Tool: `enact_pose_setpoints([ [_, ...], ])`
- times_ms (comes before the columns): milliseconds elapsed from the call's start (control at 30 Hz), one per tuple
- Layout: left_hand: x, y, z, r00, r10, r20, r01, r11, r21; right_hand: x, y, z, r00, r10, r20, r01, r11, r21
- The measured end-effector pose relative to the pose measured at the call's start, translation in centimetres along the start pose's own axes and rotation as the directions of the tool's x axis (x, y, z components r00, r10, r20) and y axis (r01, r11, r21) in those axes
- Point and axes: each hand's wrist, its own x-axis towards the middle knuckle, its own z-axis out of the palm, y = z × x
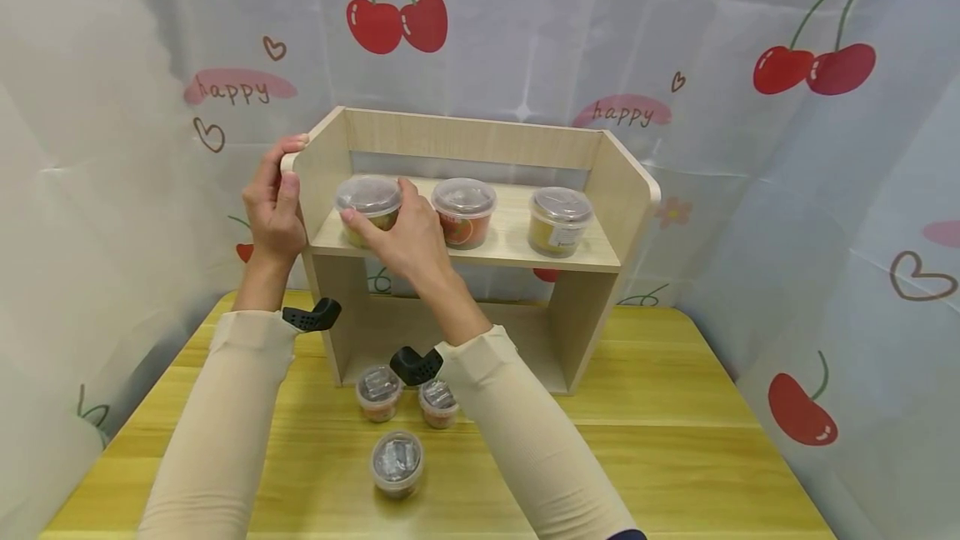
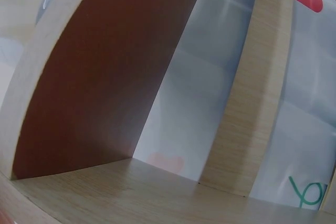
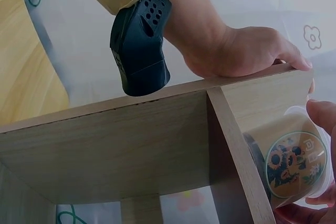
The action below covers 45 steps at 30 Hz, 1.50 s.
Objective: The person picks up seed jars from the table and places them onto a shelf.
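A small wooden two-tier shelf [image 1: 480,136] stands on the table. At its upper left side panel, my left hand [image 1: 273,207] grips the front edge, thumb in front and fingers over the top. My right hand [image 1: 408,236] holds a clear-lidded plastic tub [image 1: 367,192] at the left end of the upper board, thumb and fingers on opposite sides. In the right wrist view, the tub [image 3: 294,163] bears a round sunflower label and seems to touch the board. To its right stand an orange-labelled tub [image 1: 465,215] and a yellowish tub [image 1: 560,223]. Neither hand appears in the left wrist view.
On the yellow wood-grain table [image 1: 652,440], in front of the shelf, are three lidded tubs: one at left [image 1: 378,394], another [image 1: 438,403] partly behind my right forearm, and a nearer tub [image 1: 397,463]. A cherry-printed cloth [image 1: 525,32] hangs around the table.
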Motion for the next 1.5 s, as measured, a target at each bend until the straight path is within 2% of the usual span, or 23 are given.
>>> enact_pose_setpoints([
  [600, -0.21, -0.1, 0.45, 1.0, 0.009, 0.002, -0.009, 1.0, 0.008, 0.27, 0.33, 0.29, 0.999, 0.041, -0.005, -0.041, 0.999, 0.004],
  [1500, 0.16, 0.1, 0.06, 1.0, 0.019, -0.001, -0.019, 0.999, 0.036, 0.46, 0.03, 0.79, 1.0, 0.024, -0.019, -0.024, 1.0, -0.004],
])
